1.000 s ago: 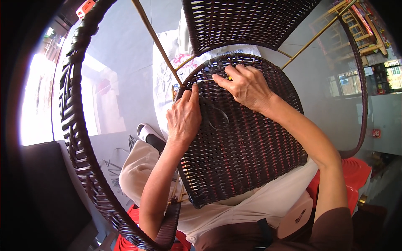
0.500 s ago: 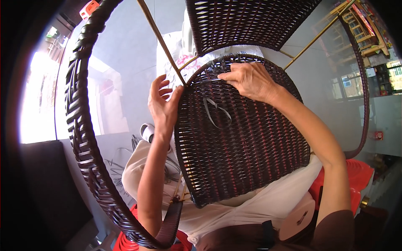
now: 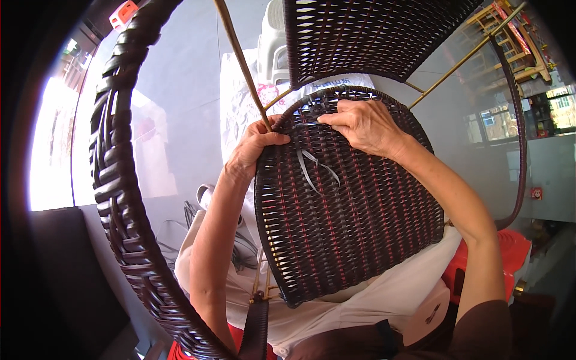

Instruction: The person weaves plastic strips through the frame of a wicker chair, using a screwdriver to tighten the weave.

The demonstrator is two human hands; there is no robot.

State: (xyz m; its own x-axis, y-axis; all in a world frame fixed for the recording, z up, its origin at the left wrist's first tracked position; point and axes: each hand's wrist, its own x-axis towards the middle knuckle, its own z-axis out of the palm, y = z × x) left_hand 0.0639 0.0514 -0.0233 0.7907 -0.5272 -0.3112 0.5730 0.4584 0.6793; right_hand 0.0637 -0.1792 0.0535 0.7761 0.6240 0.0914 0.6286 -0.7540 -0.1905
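Observation:
A dark woven panel with reddish streaks (image 3: 342, 228) rests over my lap, its rounded edge at the top. My left hand (image 3: 258, 144) grips that edge at the upper left, thumb on top, beside a thin metal rod (image 3: 240, 54). My right hand (image 3: 363, 129) is closed, pinching a thin shiny piece, strip or tool, lying level across the upper weave; which it is I cannot tell. A loose grey strand (image 3: 318, 174) loops down over the weave below it. The fingertips of my left hand are partly hidden behind the rim.
A thick woven ring (image 3: 114, 186) arches along my left. A second woven panel (image 3: 366, 36) stands above, with white plastic sheeting (image 3: 234, 78) and a stacked white stool (image 3: 273, 42) behind it. Red plastic (image 3: 510, 258) is by my right leg; bamboo furniture (image 3: 510, 48) stands upper right.
My left hand lifted off with fingers apart half a second ago and now grips the panel's edge. The panel and right hand sit slightly lower in view.

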